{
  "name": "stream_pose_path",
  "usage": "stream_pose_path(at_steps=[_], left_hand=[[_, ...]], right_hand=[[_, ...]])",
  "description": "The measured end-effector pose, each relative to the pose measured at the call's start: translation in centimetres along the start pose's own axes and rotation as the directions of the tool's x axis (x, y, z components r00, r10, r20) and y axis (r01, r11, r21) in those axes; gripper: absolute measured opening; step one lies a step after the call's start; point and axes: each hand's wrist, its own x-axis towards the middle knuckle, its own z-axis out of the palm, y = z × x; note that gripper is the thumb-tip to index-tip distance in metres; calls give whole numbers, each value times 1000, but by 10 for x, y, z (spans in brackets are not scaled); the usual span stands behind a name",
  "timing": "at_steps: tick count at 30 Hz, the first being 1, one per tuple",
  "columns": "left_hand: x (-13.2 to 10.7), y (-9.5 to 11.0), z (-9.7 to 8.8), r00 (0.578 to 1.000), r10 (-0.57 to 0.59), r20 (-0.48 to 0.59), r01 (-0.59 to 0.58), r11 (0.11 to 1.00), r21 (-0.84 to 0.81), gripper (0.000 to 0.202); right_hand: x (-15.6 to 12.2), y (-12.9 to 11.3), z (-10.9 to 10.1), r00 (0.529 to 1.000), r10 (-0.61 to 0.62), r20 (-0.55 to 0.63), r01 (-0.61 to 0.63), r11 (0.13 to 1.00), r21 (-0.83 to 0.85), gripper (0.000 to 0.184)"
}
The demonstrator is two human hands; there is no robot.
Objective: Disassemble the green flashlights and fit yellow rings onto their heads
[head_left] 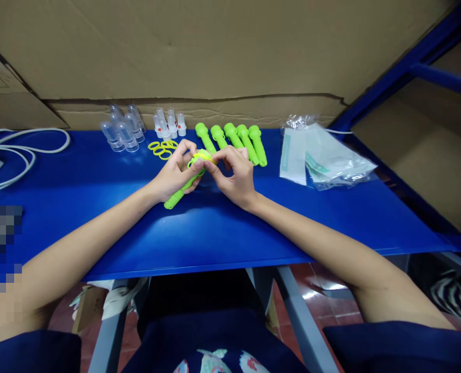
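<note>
My left hand [178, 173] is wrapped round a lime-green, flashlight-shaped plastic body [175, 199], its narrow end pointing down toward me. At the wider head, my right hand [234, 173] pinches a yellow ring [203, 154] with thumb and forefinger. The ring lies on or round the rim; fingers partly cover it, so how far it sits on cannot be told. Behind my left hand lie several loose yellow rings [158, 152]. Several matching green bodies [233, 135] lie side by side just beyond my right hand.
Clear plastic domed tubes [127, 139] stand at the back left, beside small white-based clear pieces [171, 127]. Plastic bags with papers [331, 158] lie on the right of the blue table [222, 243]. White cable [32, 150] is coiled at left. A cardboard wall [199, 52] closes the back.
</note>
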Motion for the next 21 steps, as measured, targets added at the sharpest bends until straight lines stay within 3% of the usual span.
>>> stream_pose_path(at_steps=[5,9,21], left_hand=[[2,0,-3,1000,1,5,-1,1000,-1,76],[3,0,-4,1000,7,15,-7,1000,3,74],[0,-2,4,996,31,-89,-30,999,14,70]], right_hand=[[0,-4,0,999,13,-44,-13,1000,-5,54],[0,-9,-1,995,91,-49,-89,995,54,55],[-8,-9,6,967,217,-136,-182,955,234,47]])
